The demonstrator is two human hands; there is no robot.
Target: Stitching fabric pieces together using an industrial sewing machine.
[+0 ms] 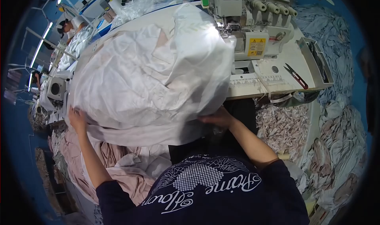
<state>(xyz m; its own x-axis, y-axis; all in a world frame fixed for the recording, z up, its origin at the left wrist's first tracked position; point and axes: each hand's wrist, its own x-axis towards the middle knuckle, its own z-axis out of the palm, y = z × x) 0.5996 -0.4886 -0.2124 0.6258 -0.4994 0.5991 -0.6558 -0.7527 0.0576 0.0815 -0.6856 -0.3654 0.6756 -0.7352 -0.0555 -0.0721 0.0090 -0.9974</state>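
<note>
A large, puffy bundle of thin white fabric (150, 67), creased and faintly glossy, lay heaped on the pale counter (285, 63) in front of the boxy cream sewing machine (245, 19). The left hand (77, 120) pressed flat against the bundle's lower left edge, and the right hand (217, 117) gripped its lower right edge with fingers tucked under the cloth; the hands were well apart. Small black-and-red thread snips (296, 75) rested on the counter to the right. Soft pinkish-beige cloth (118, 165) hung rumpled below the bundle.
</note>
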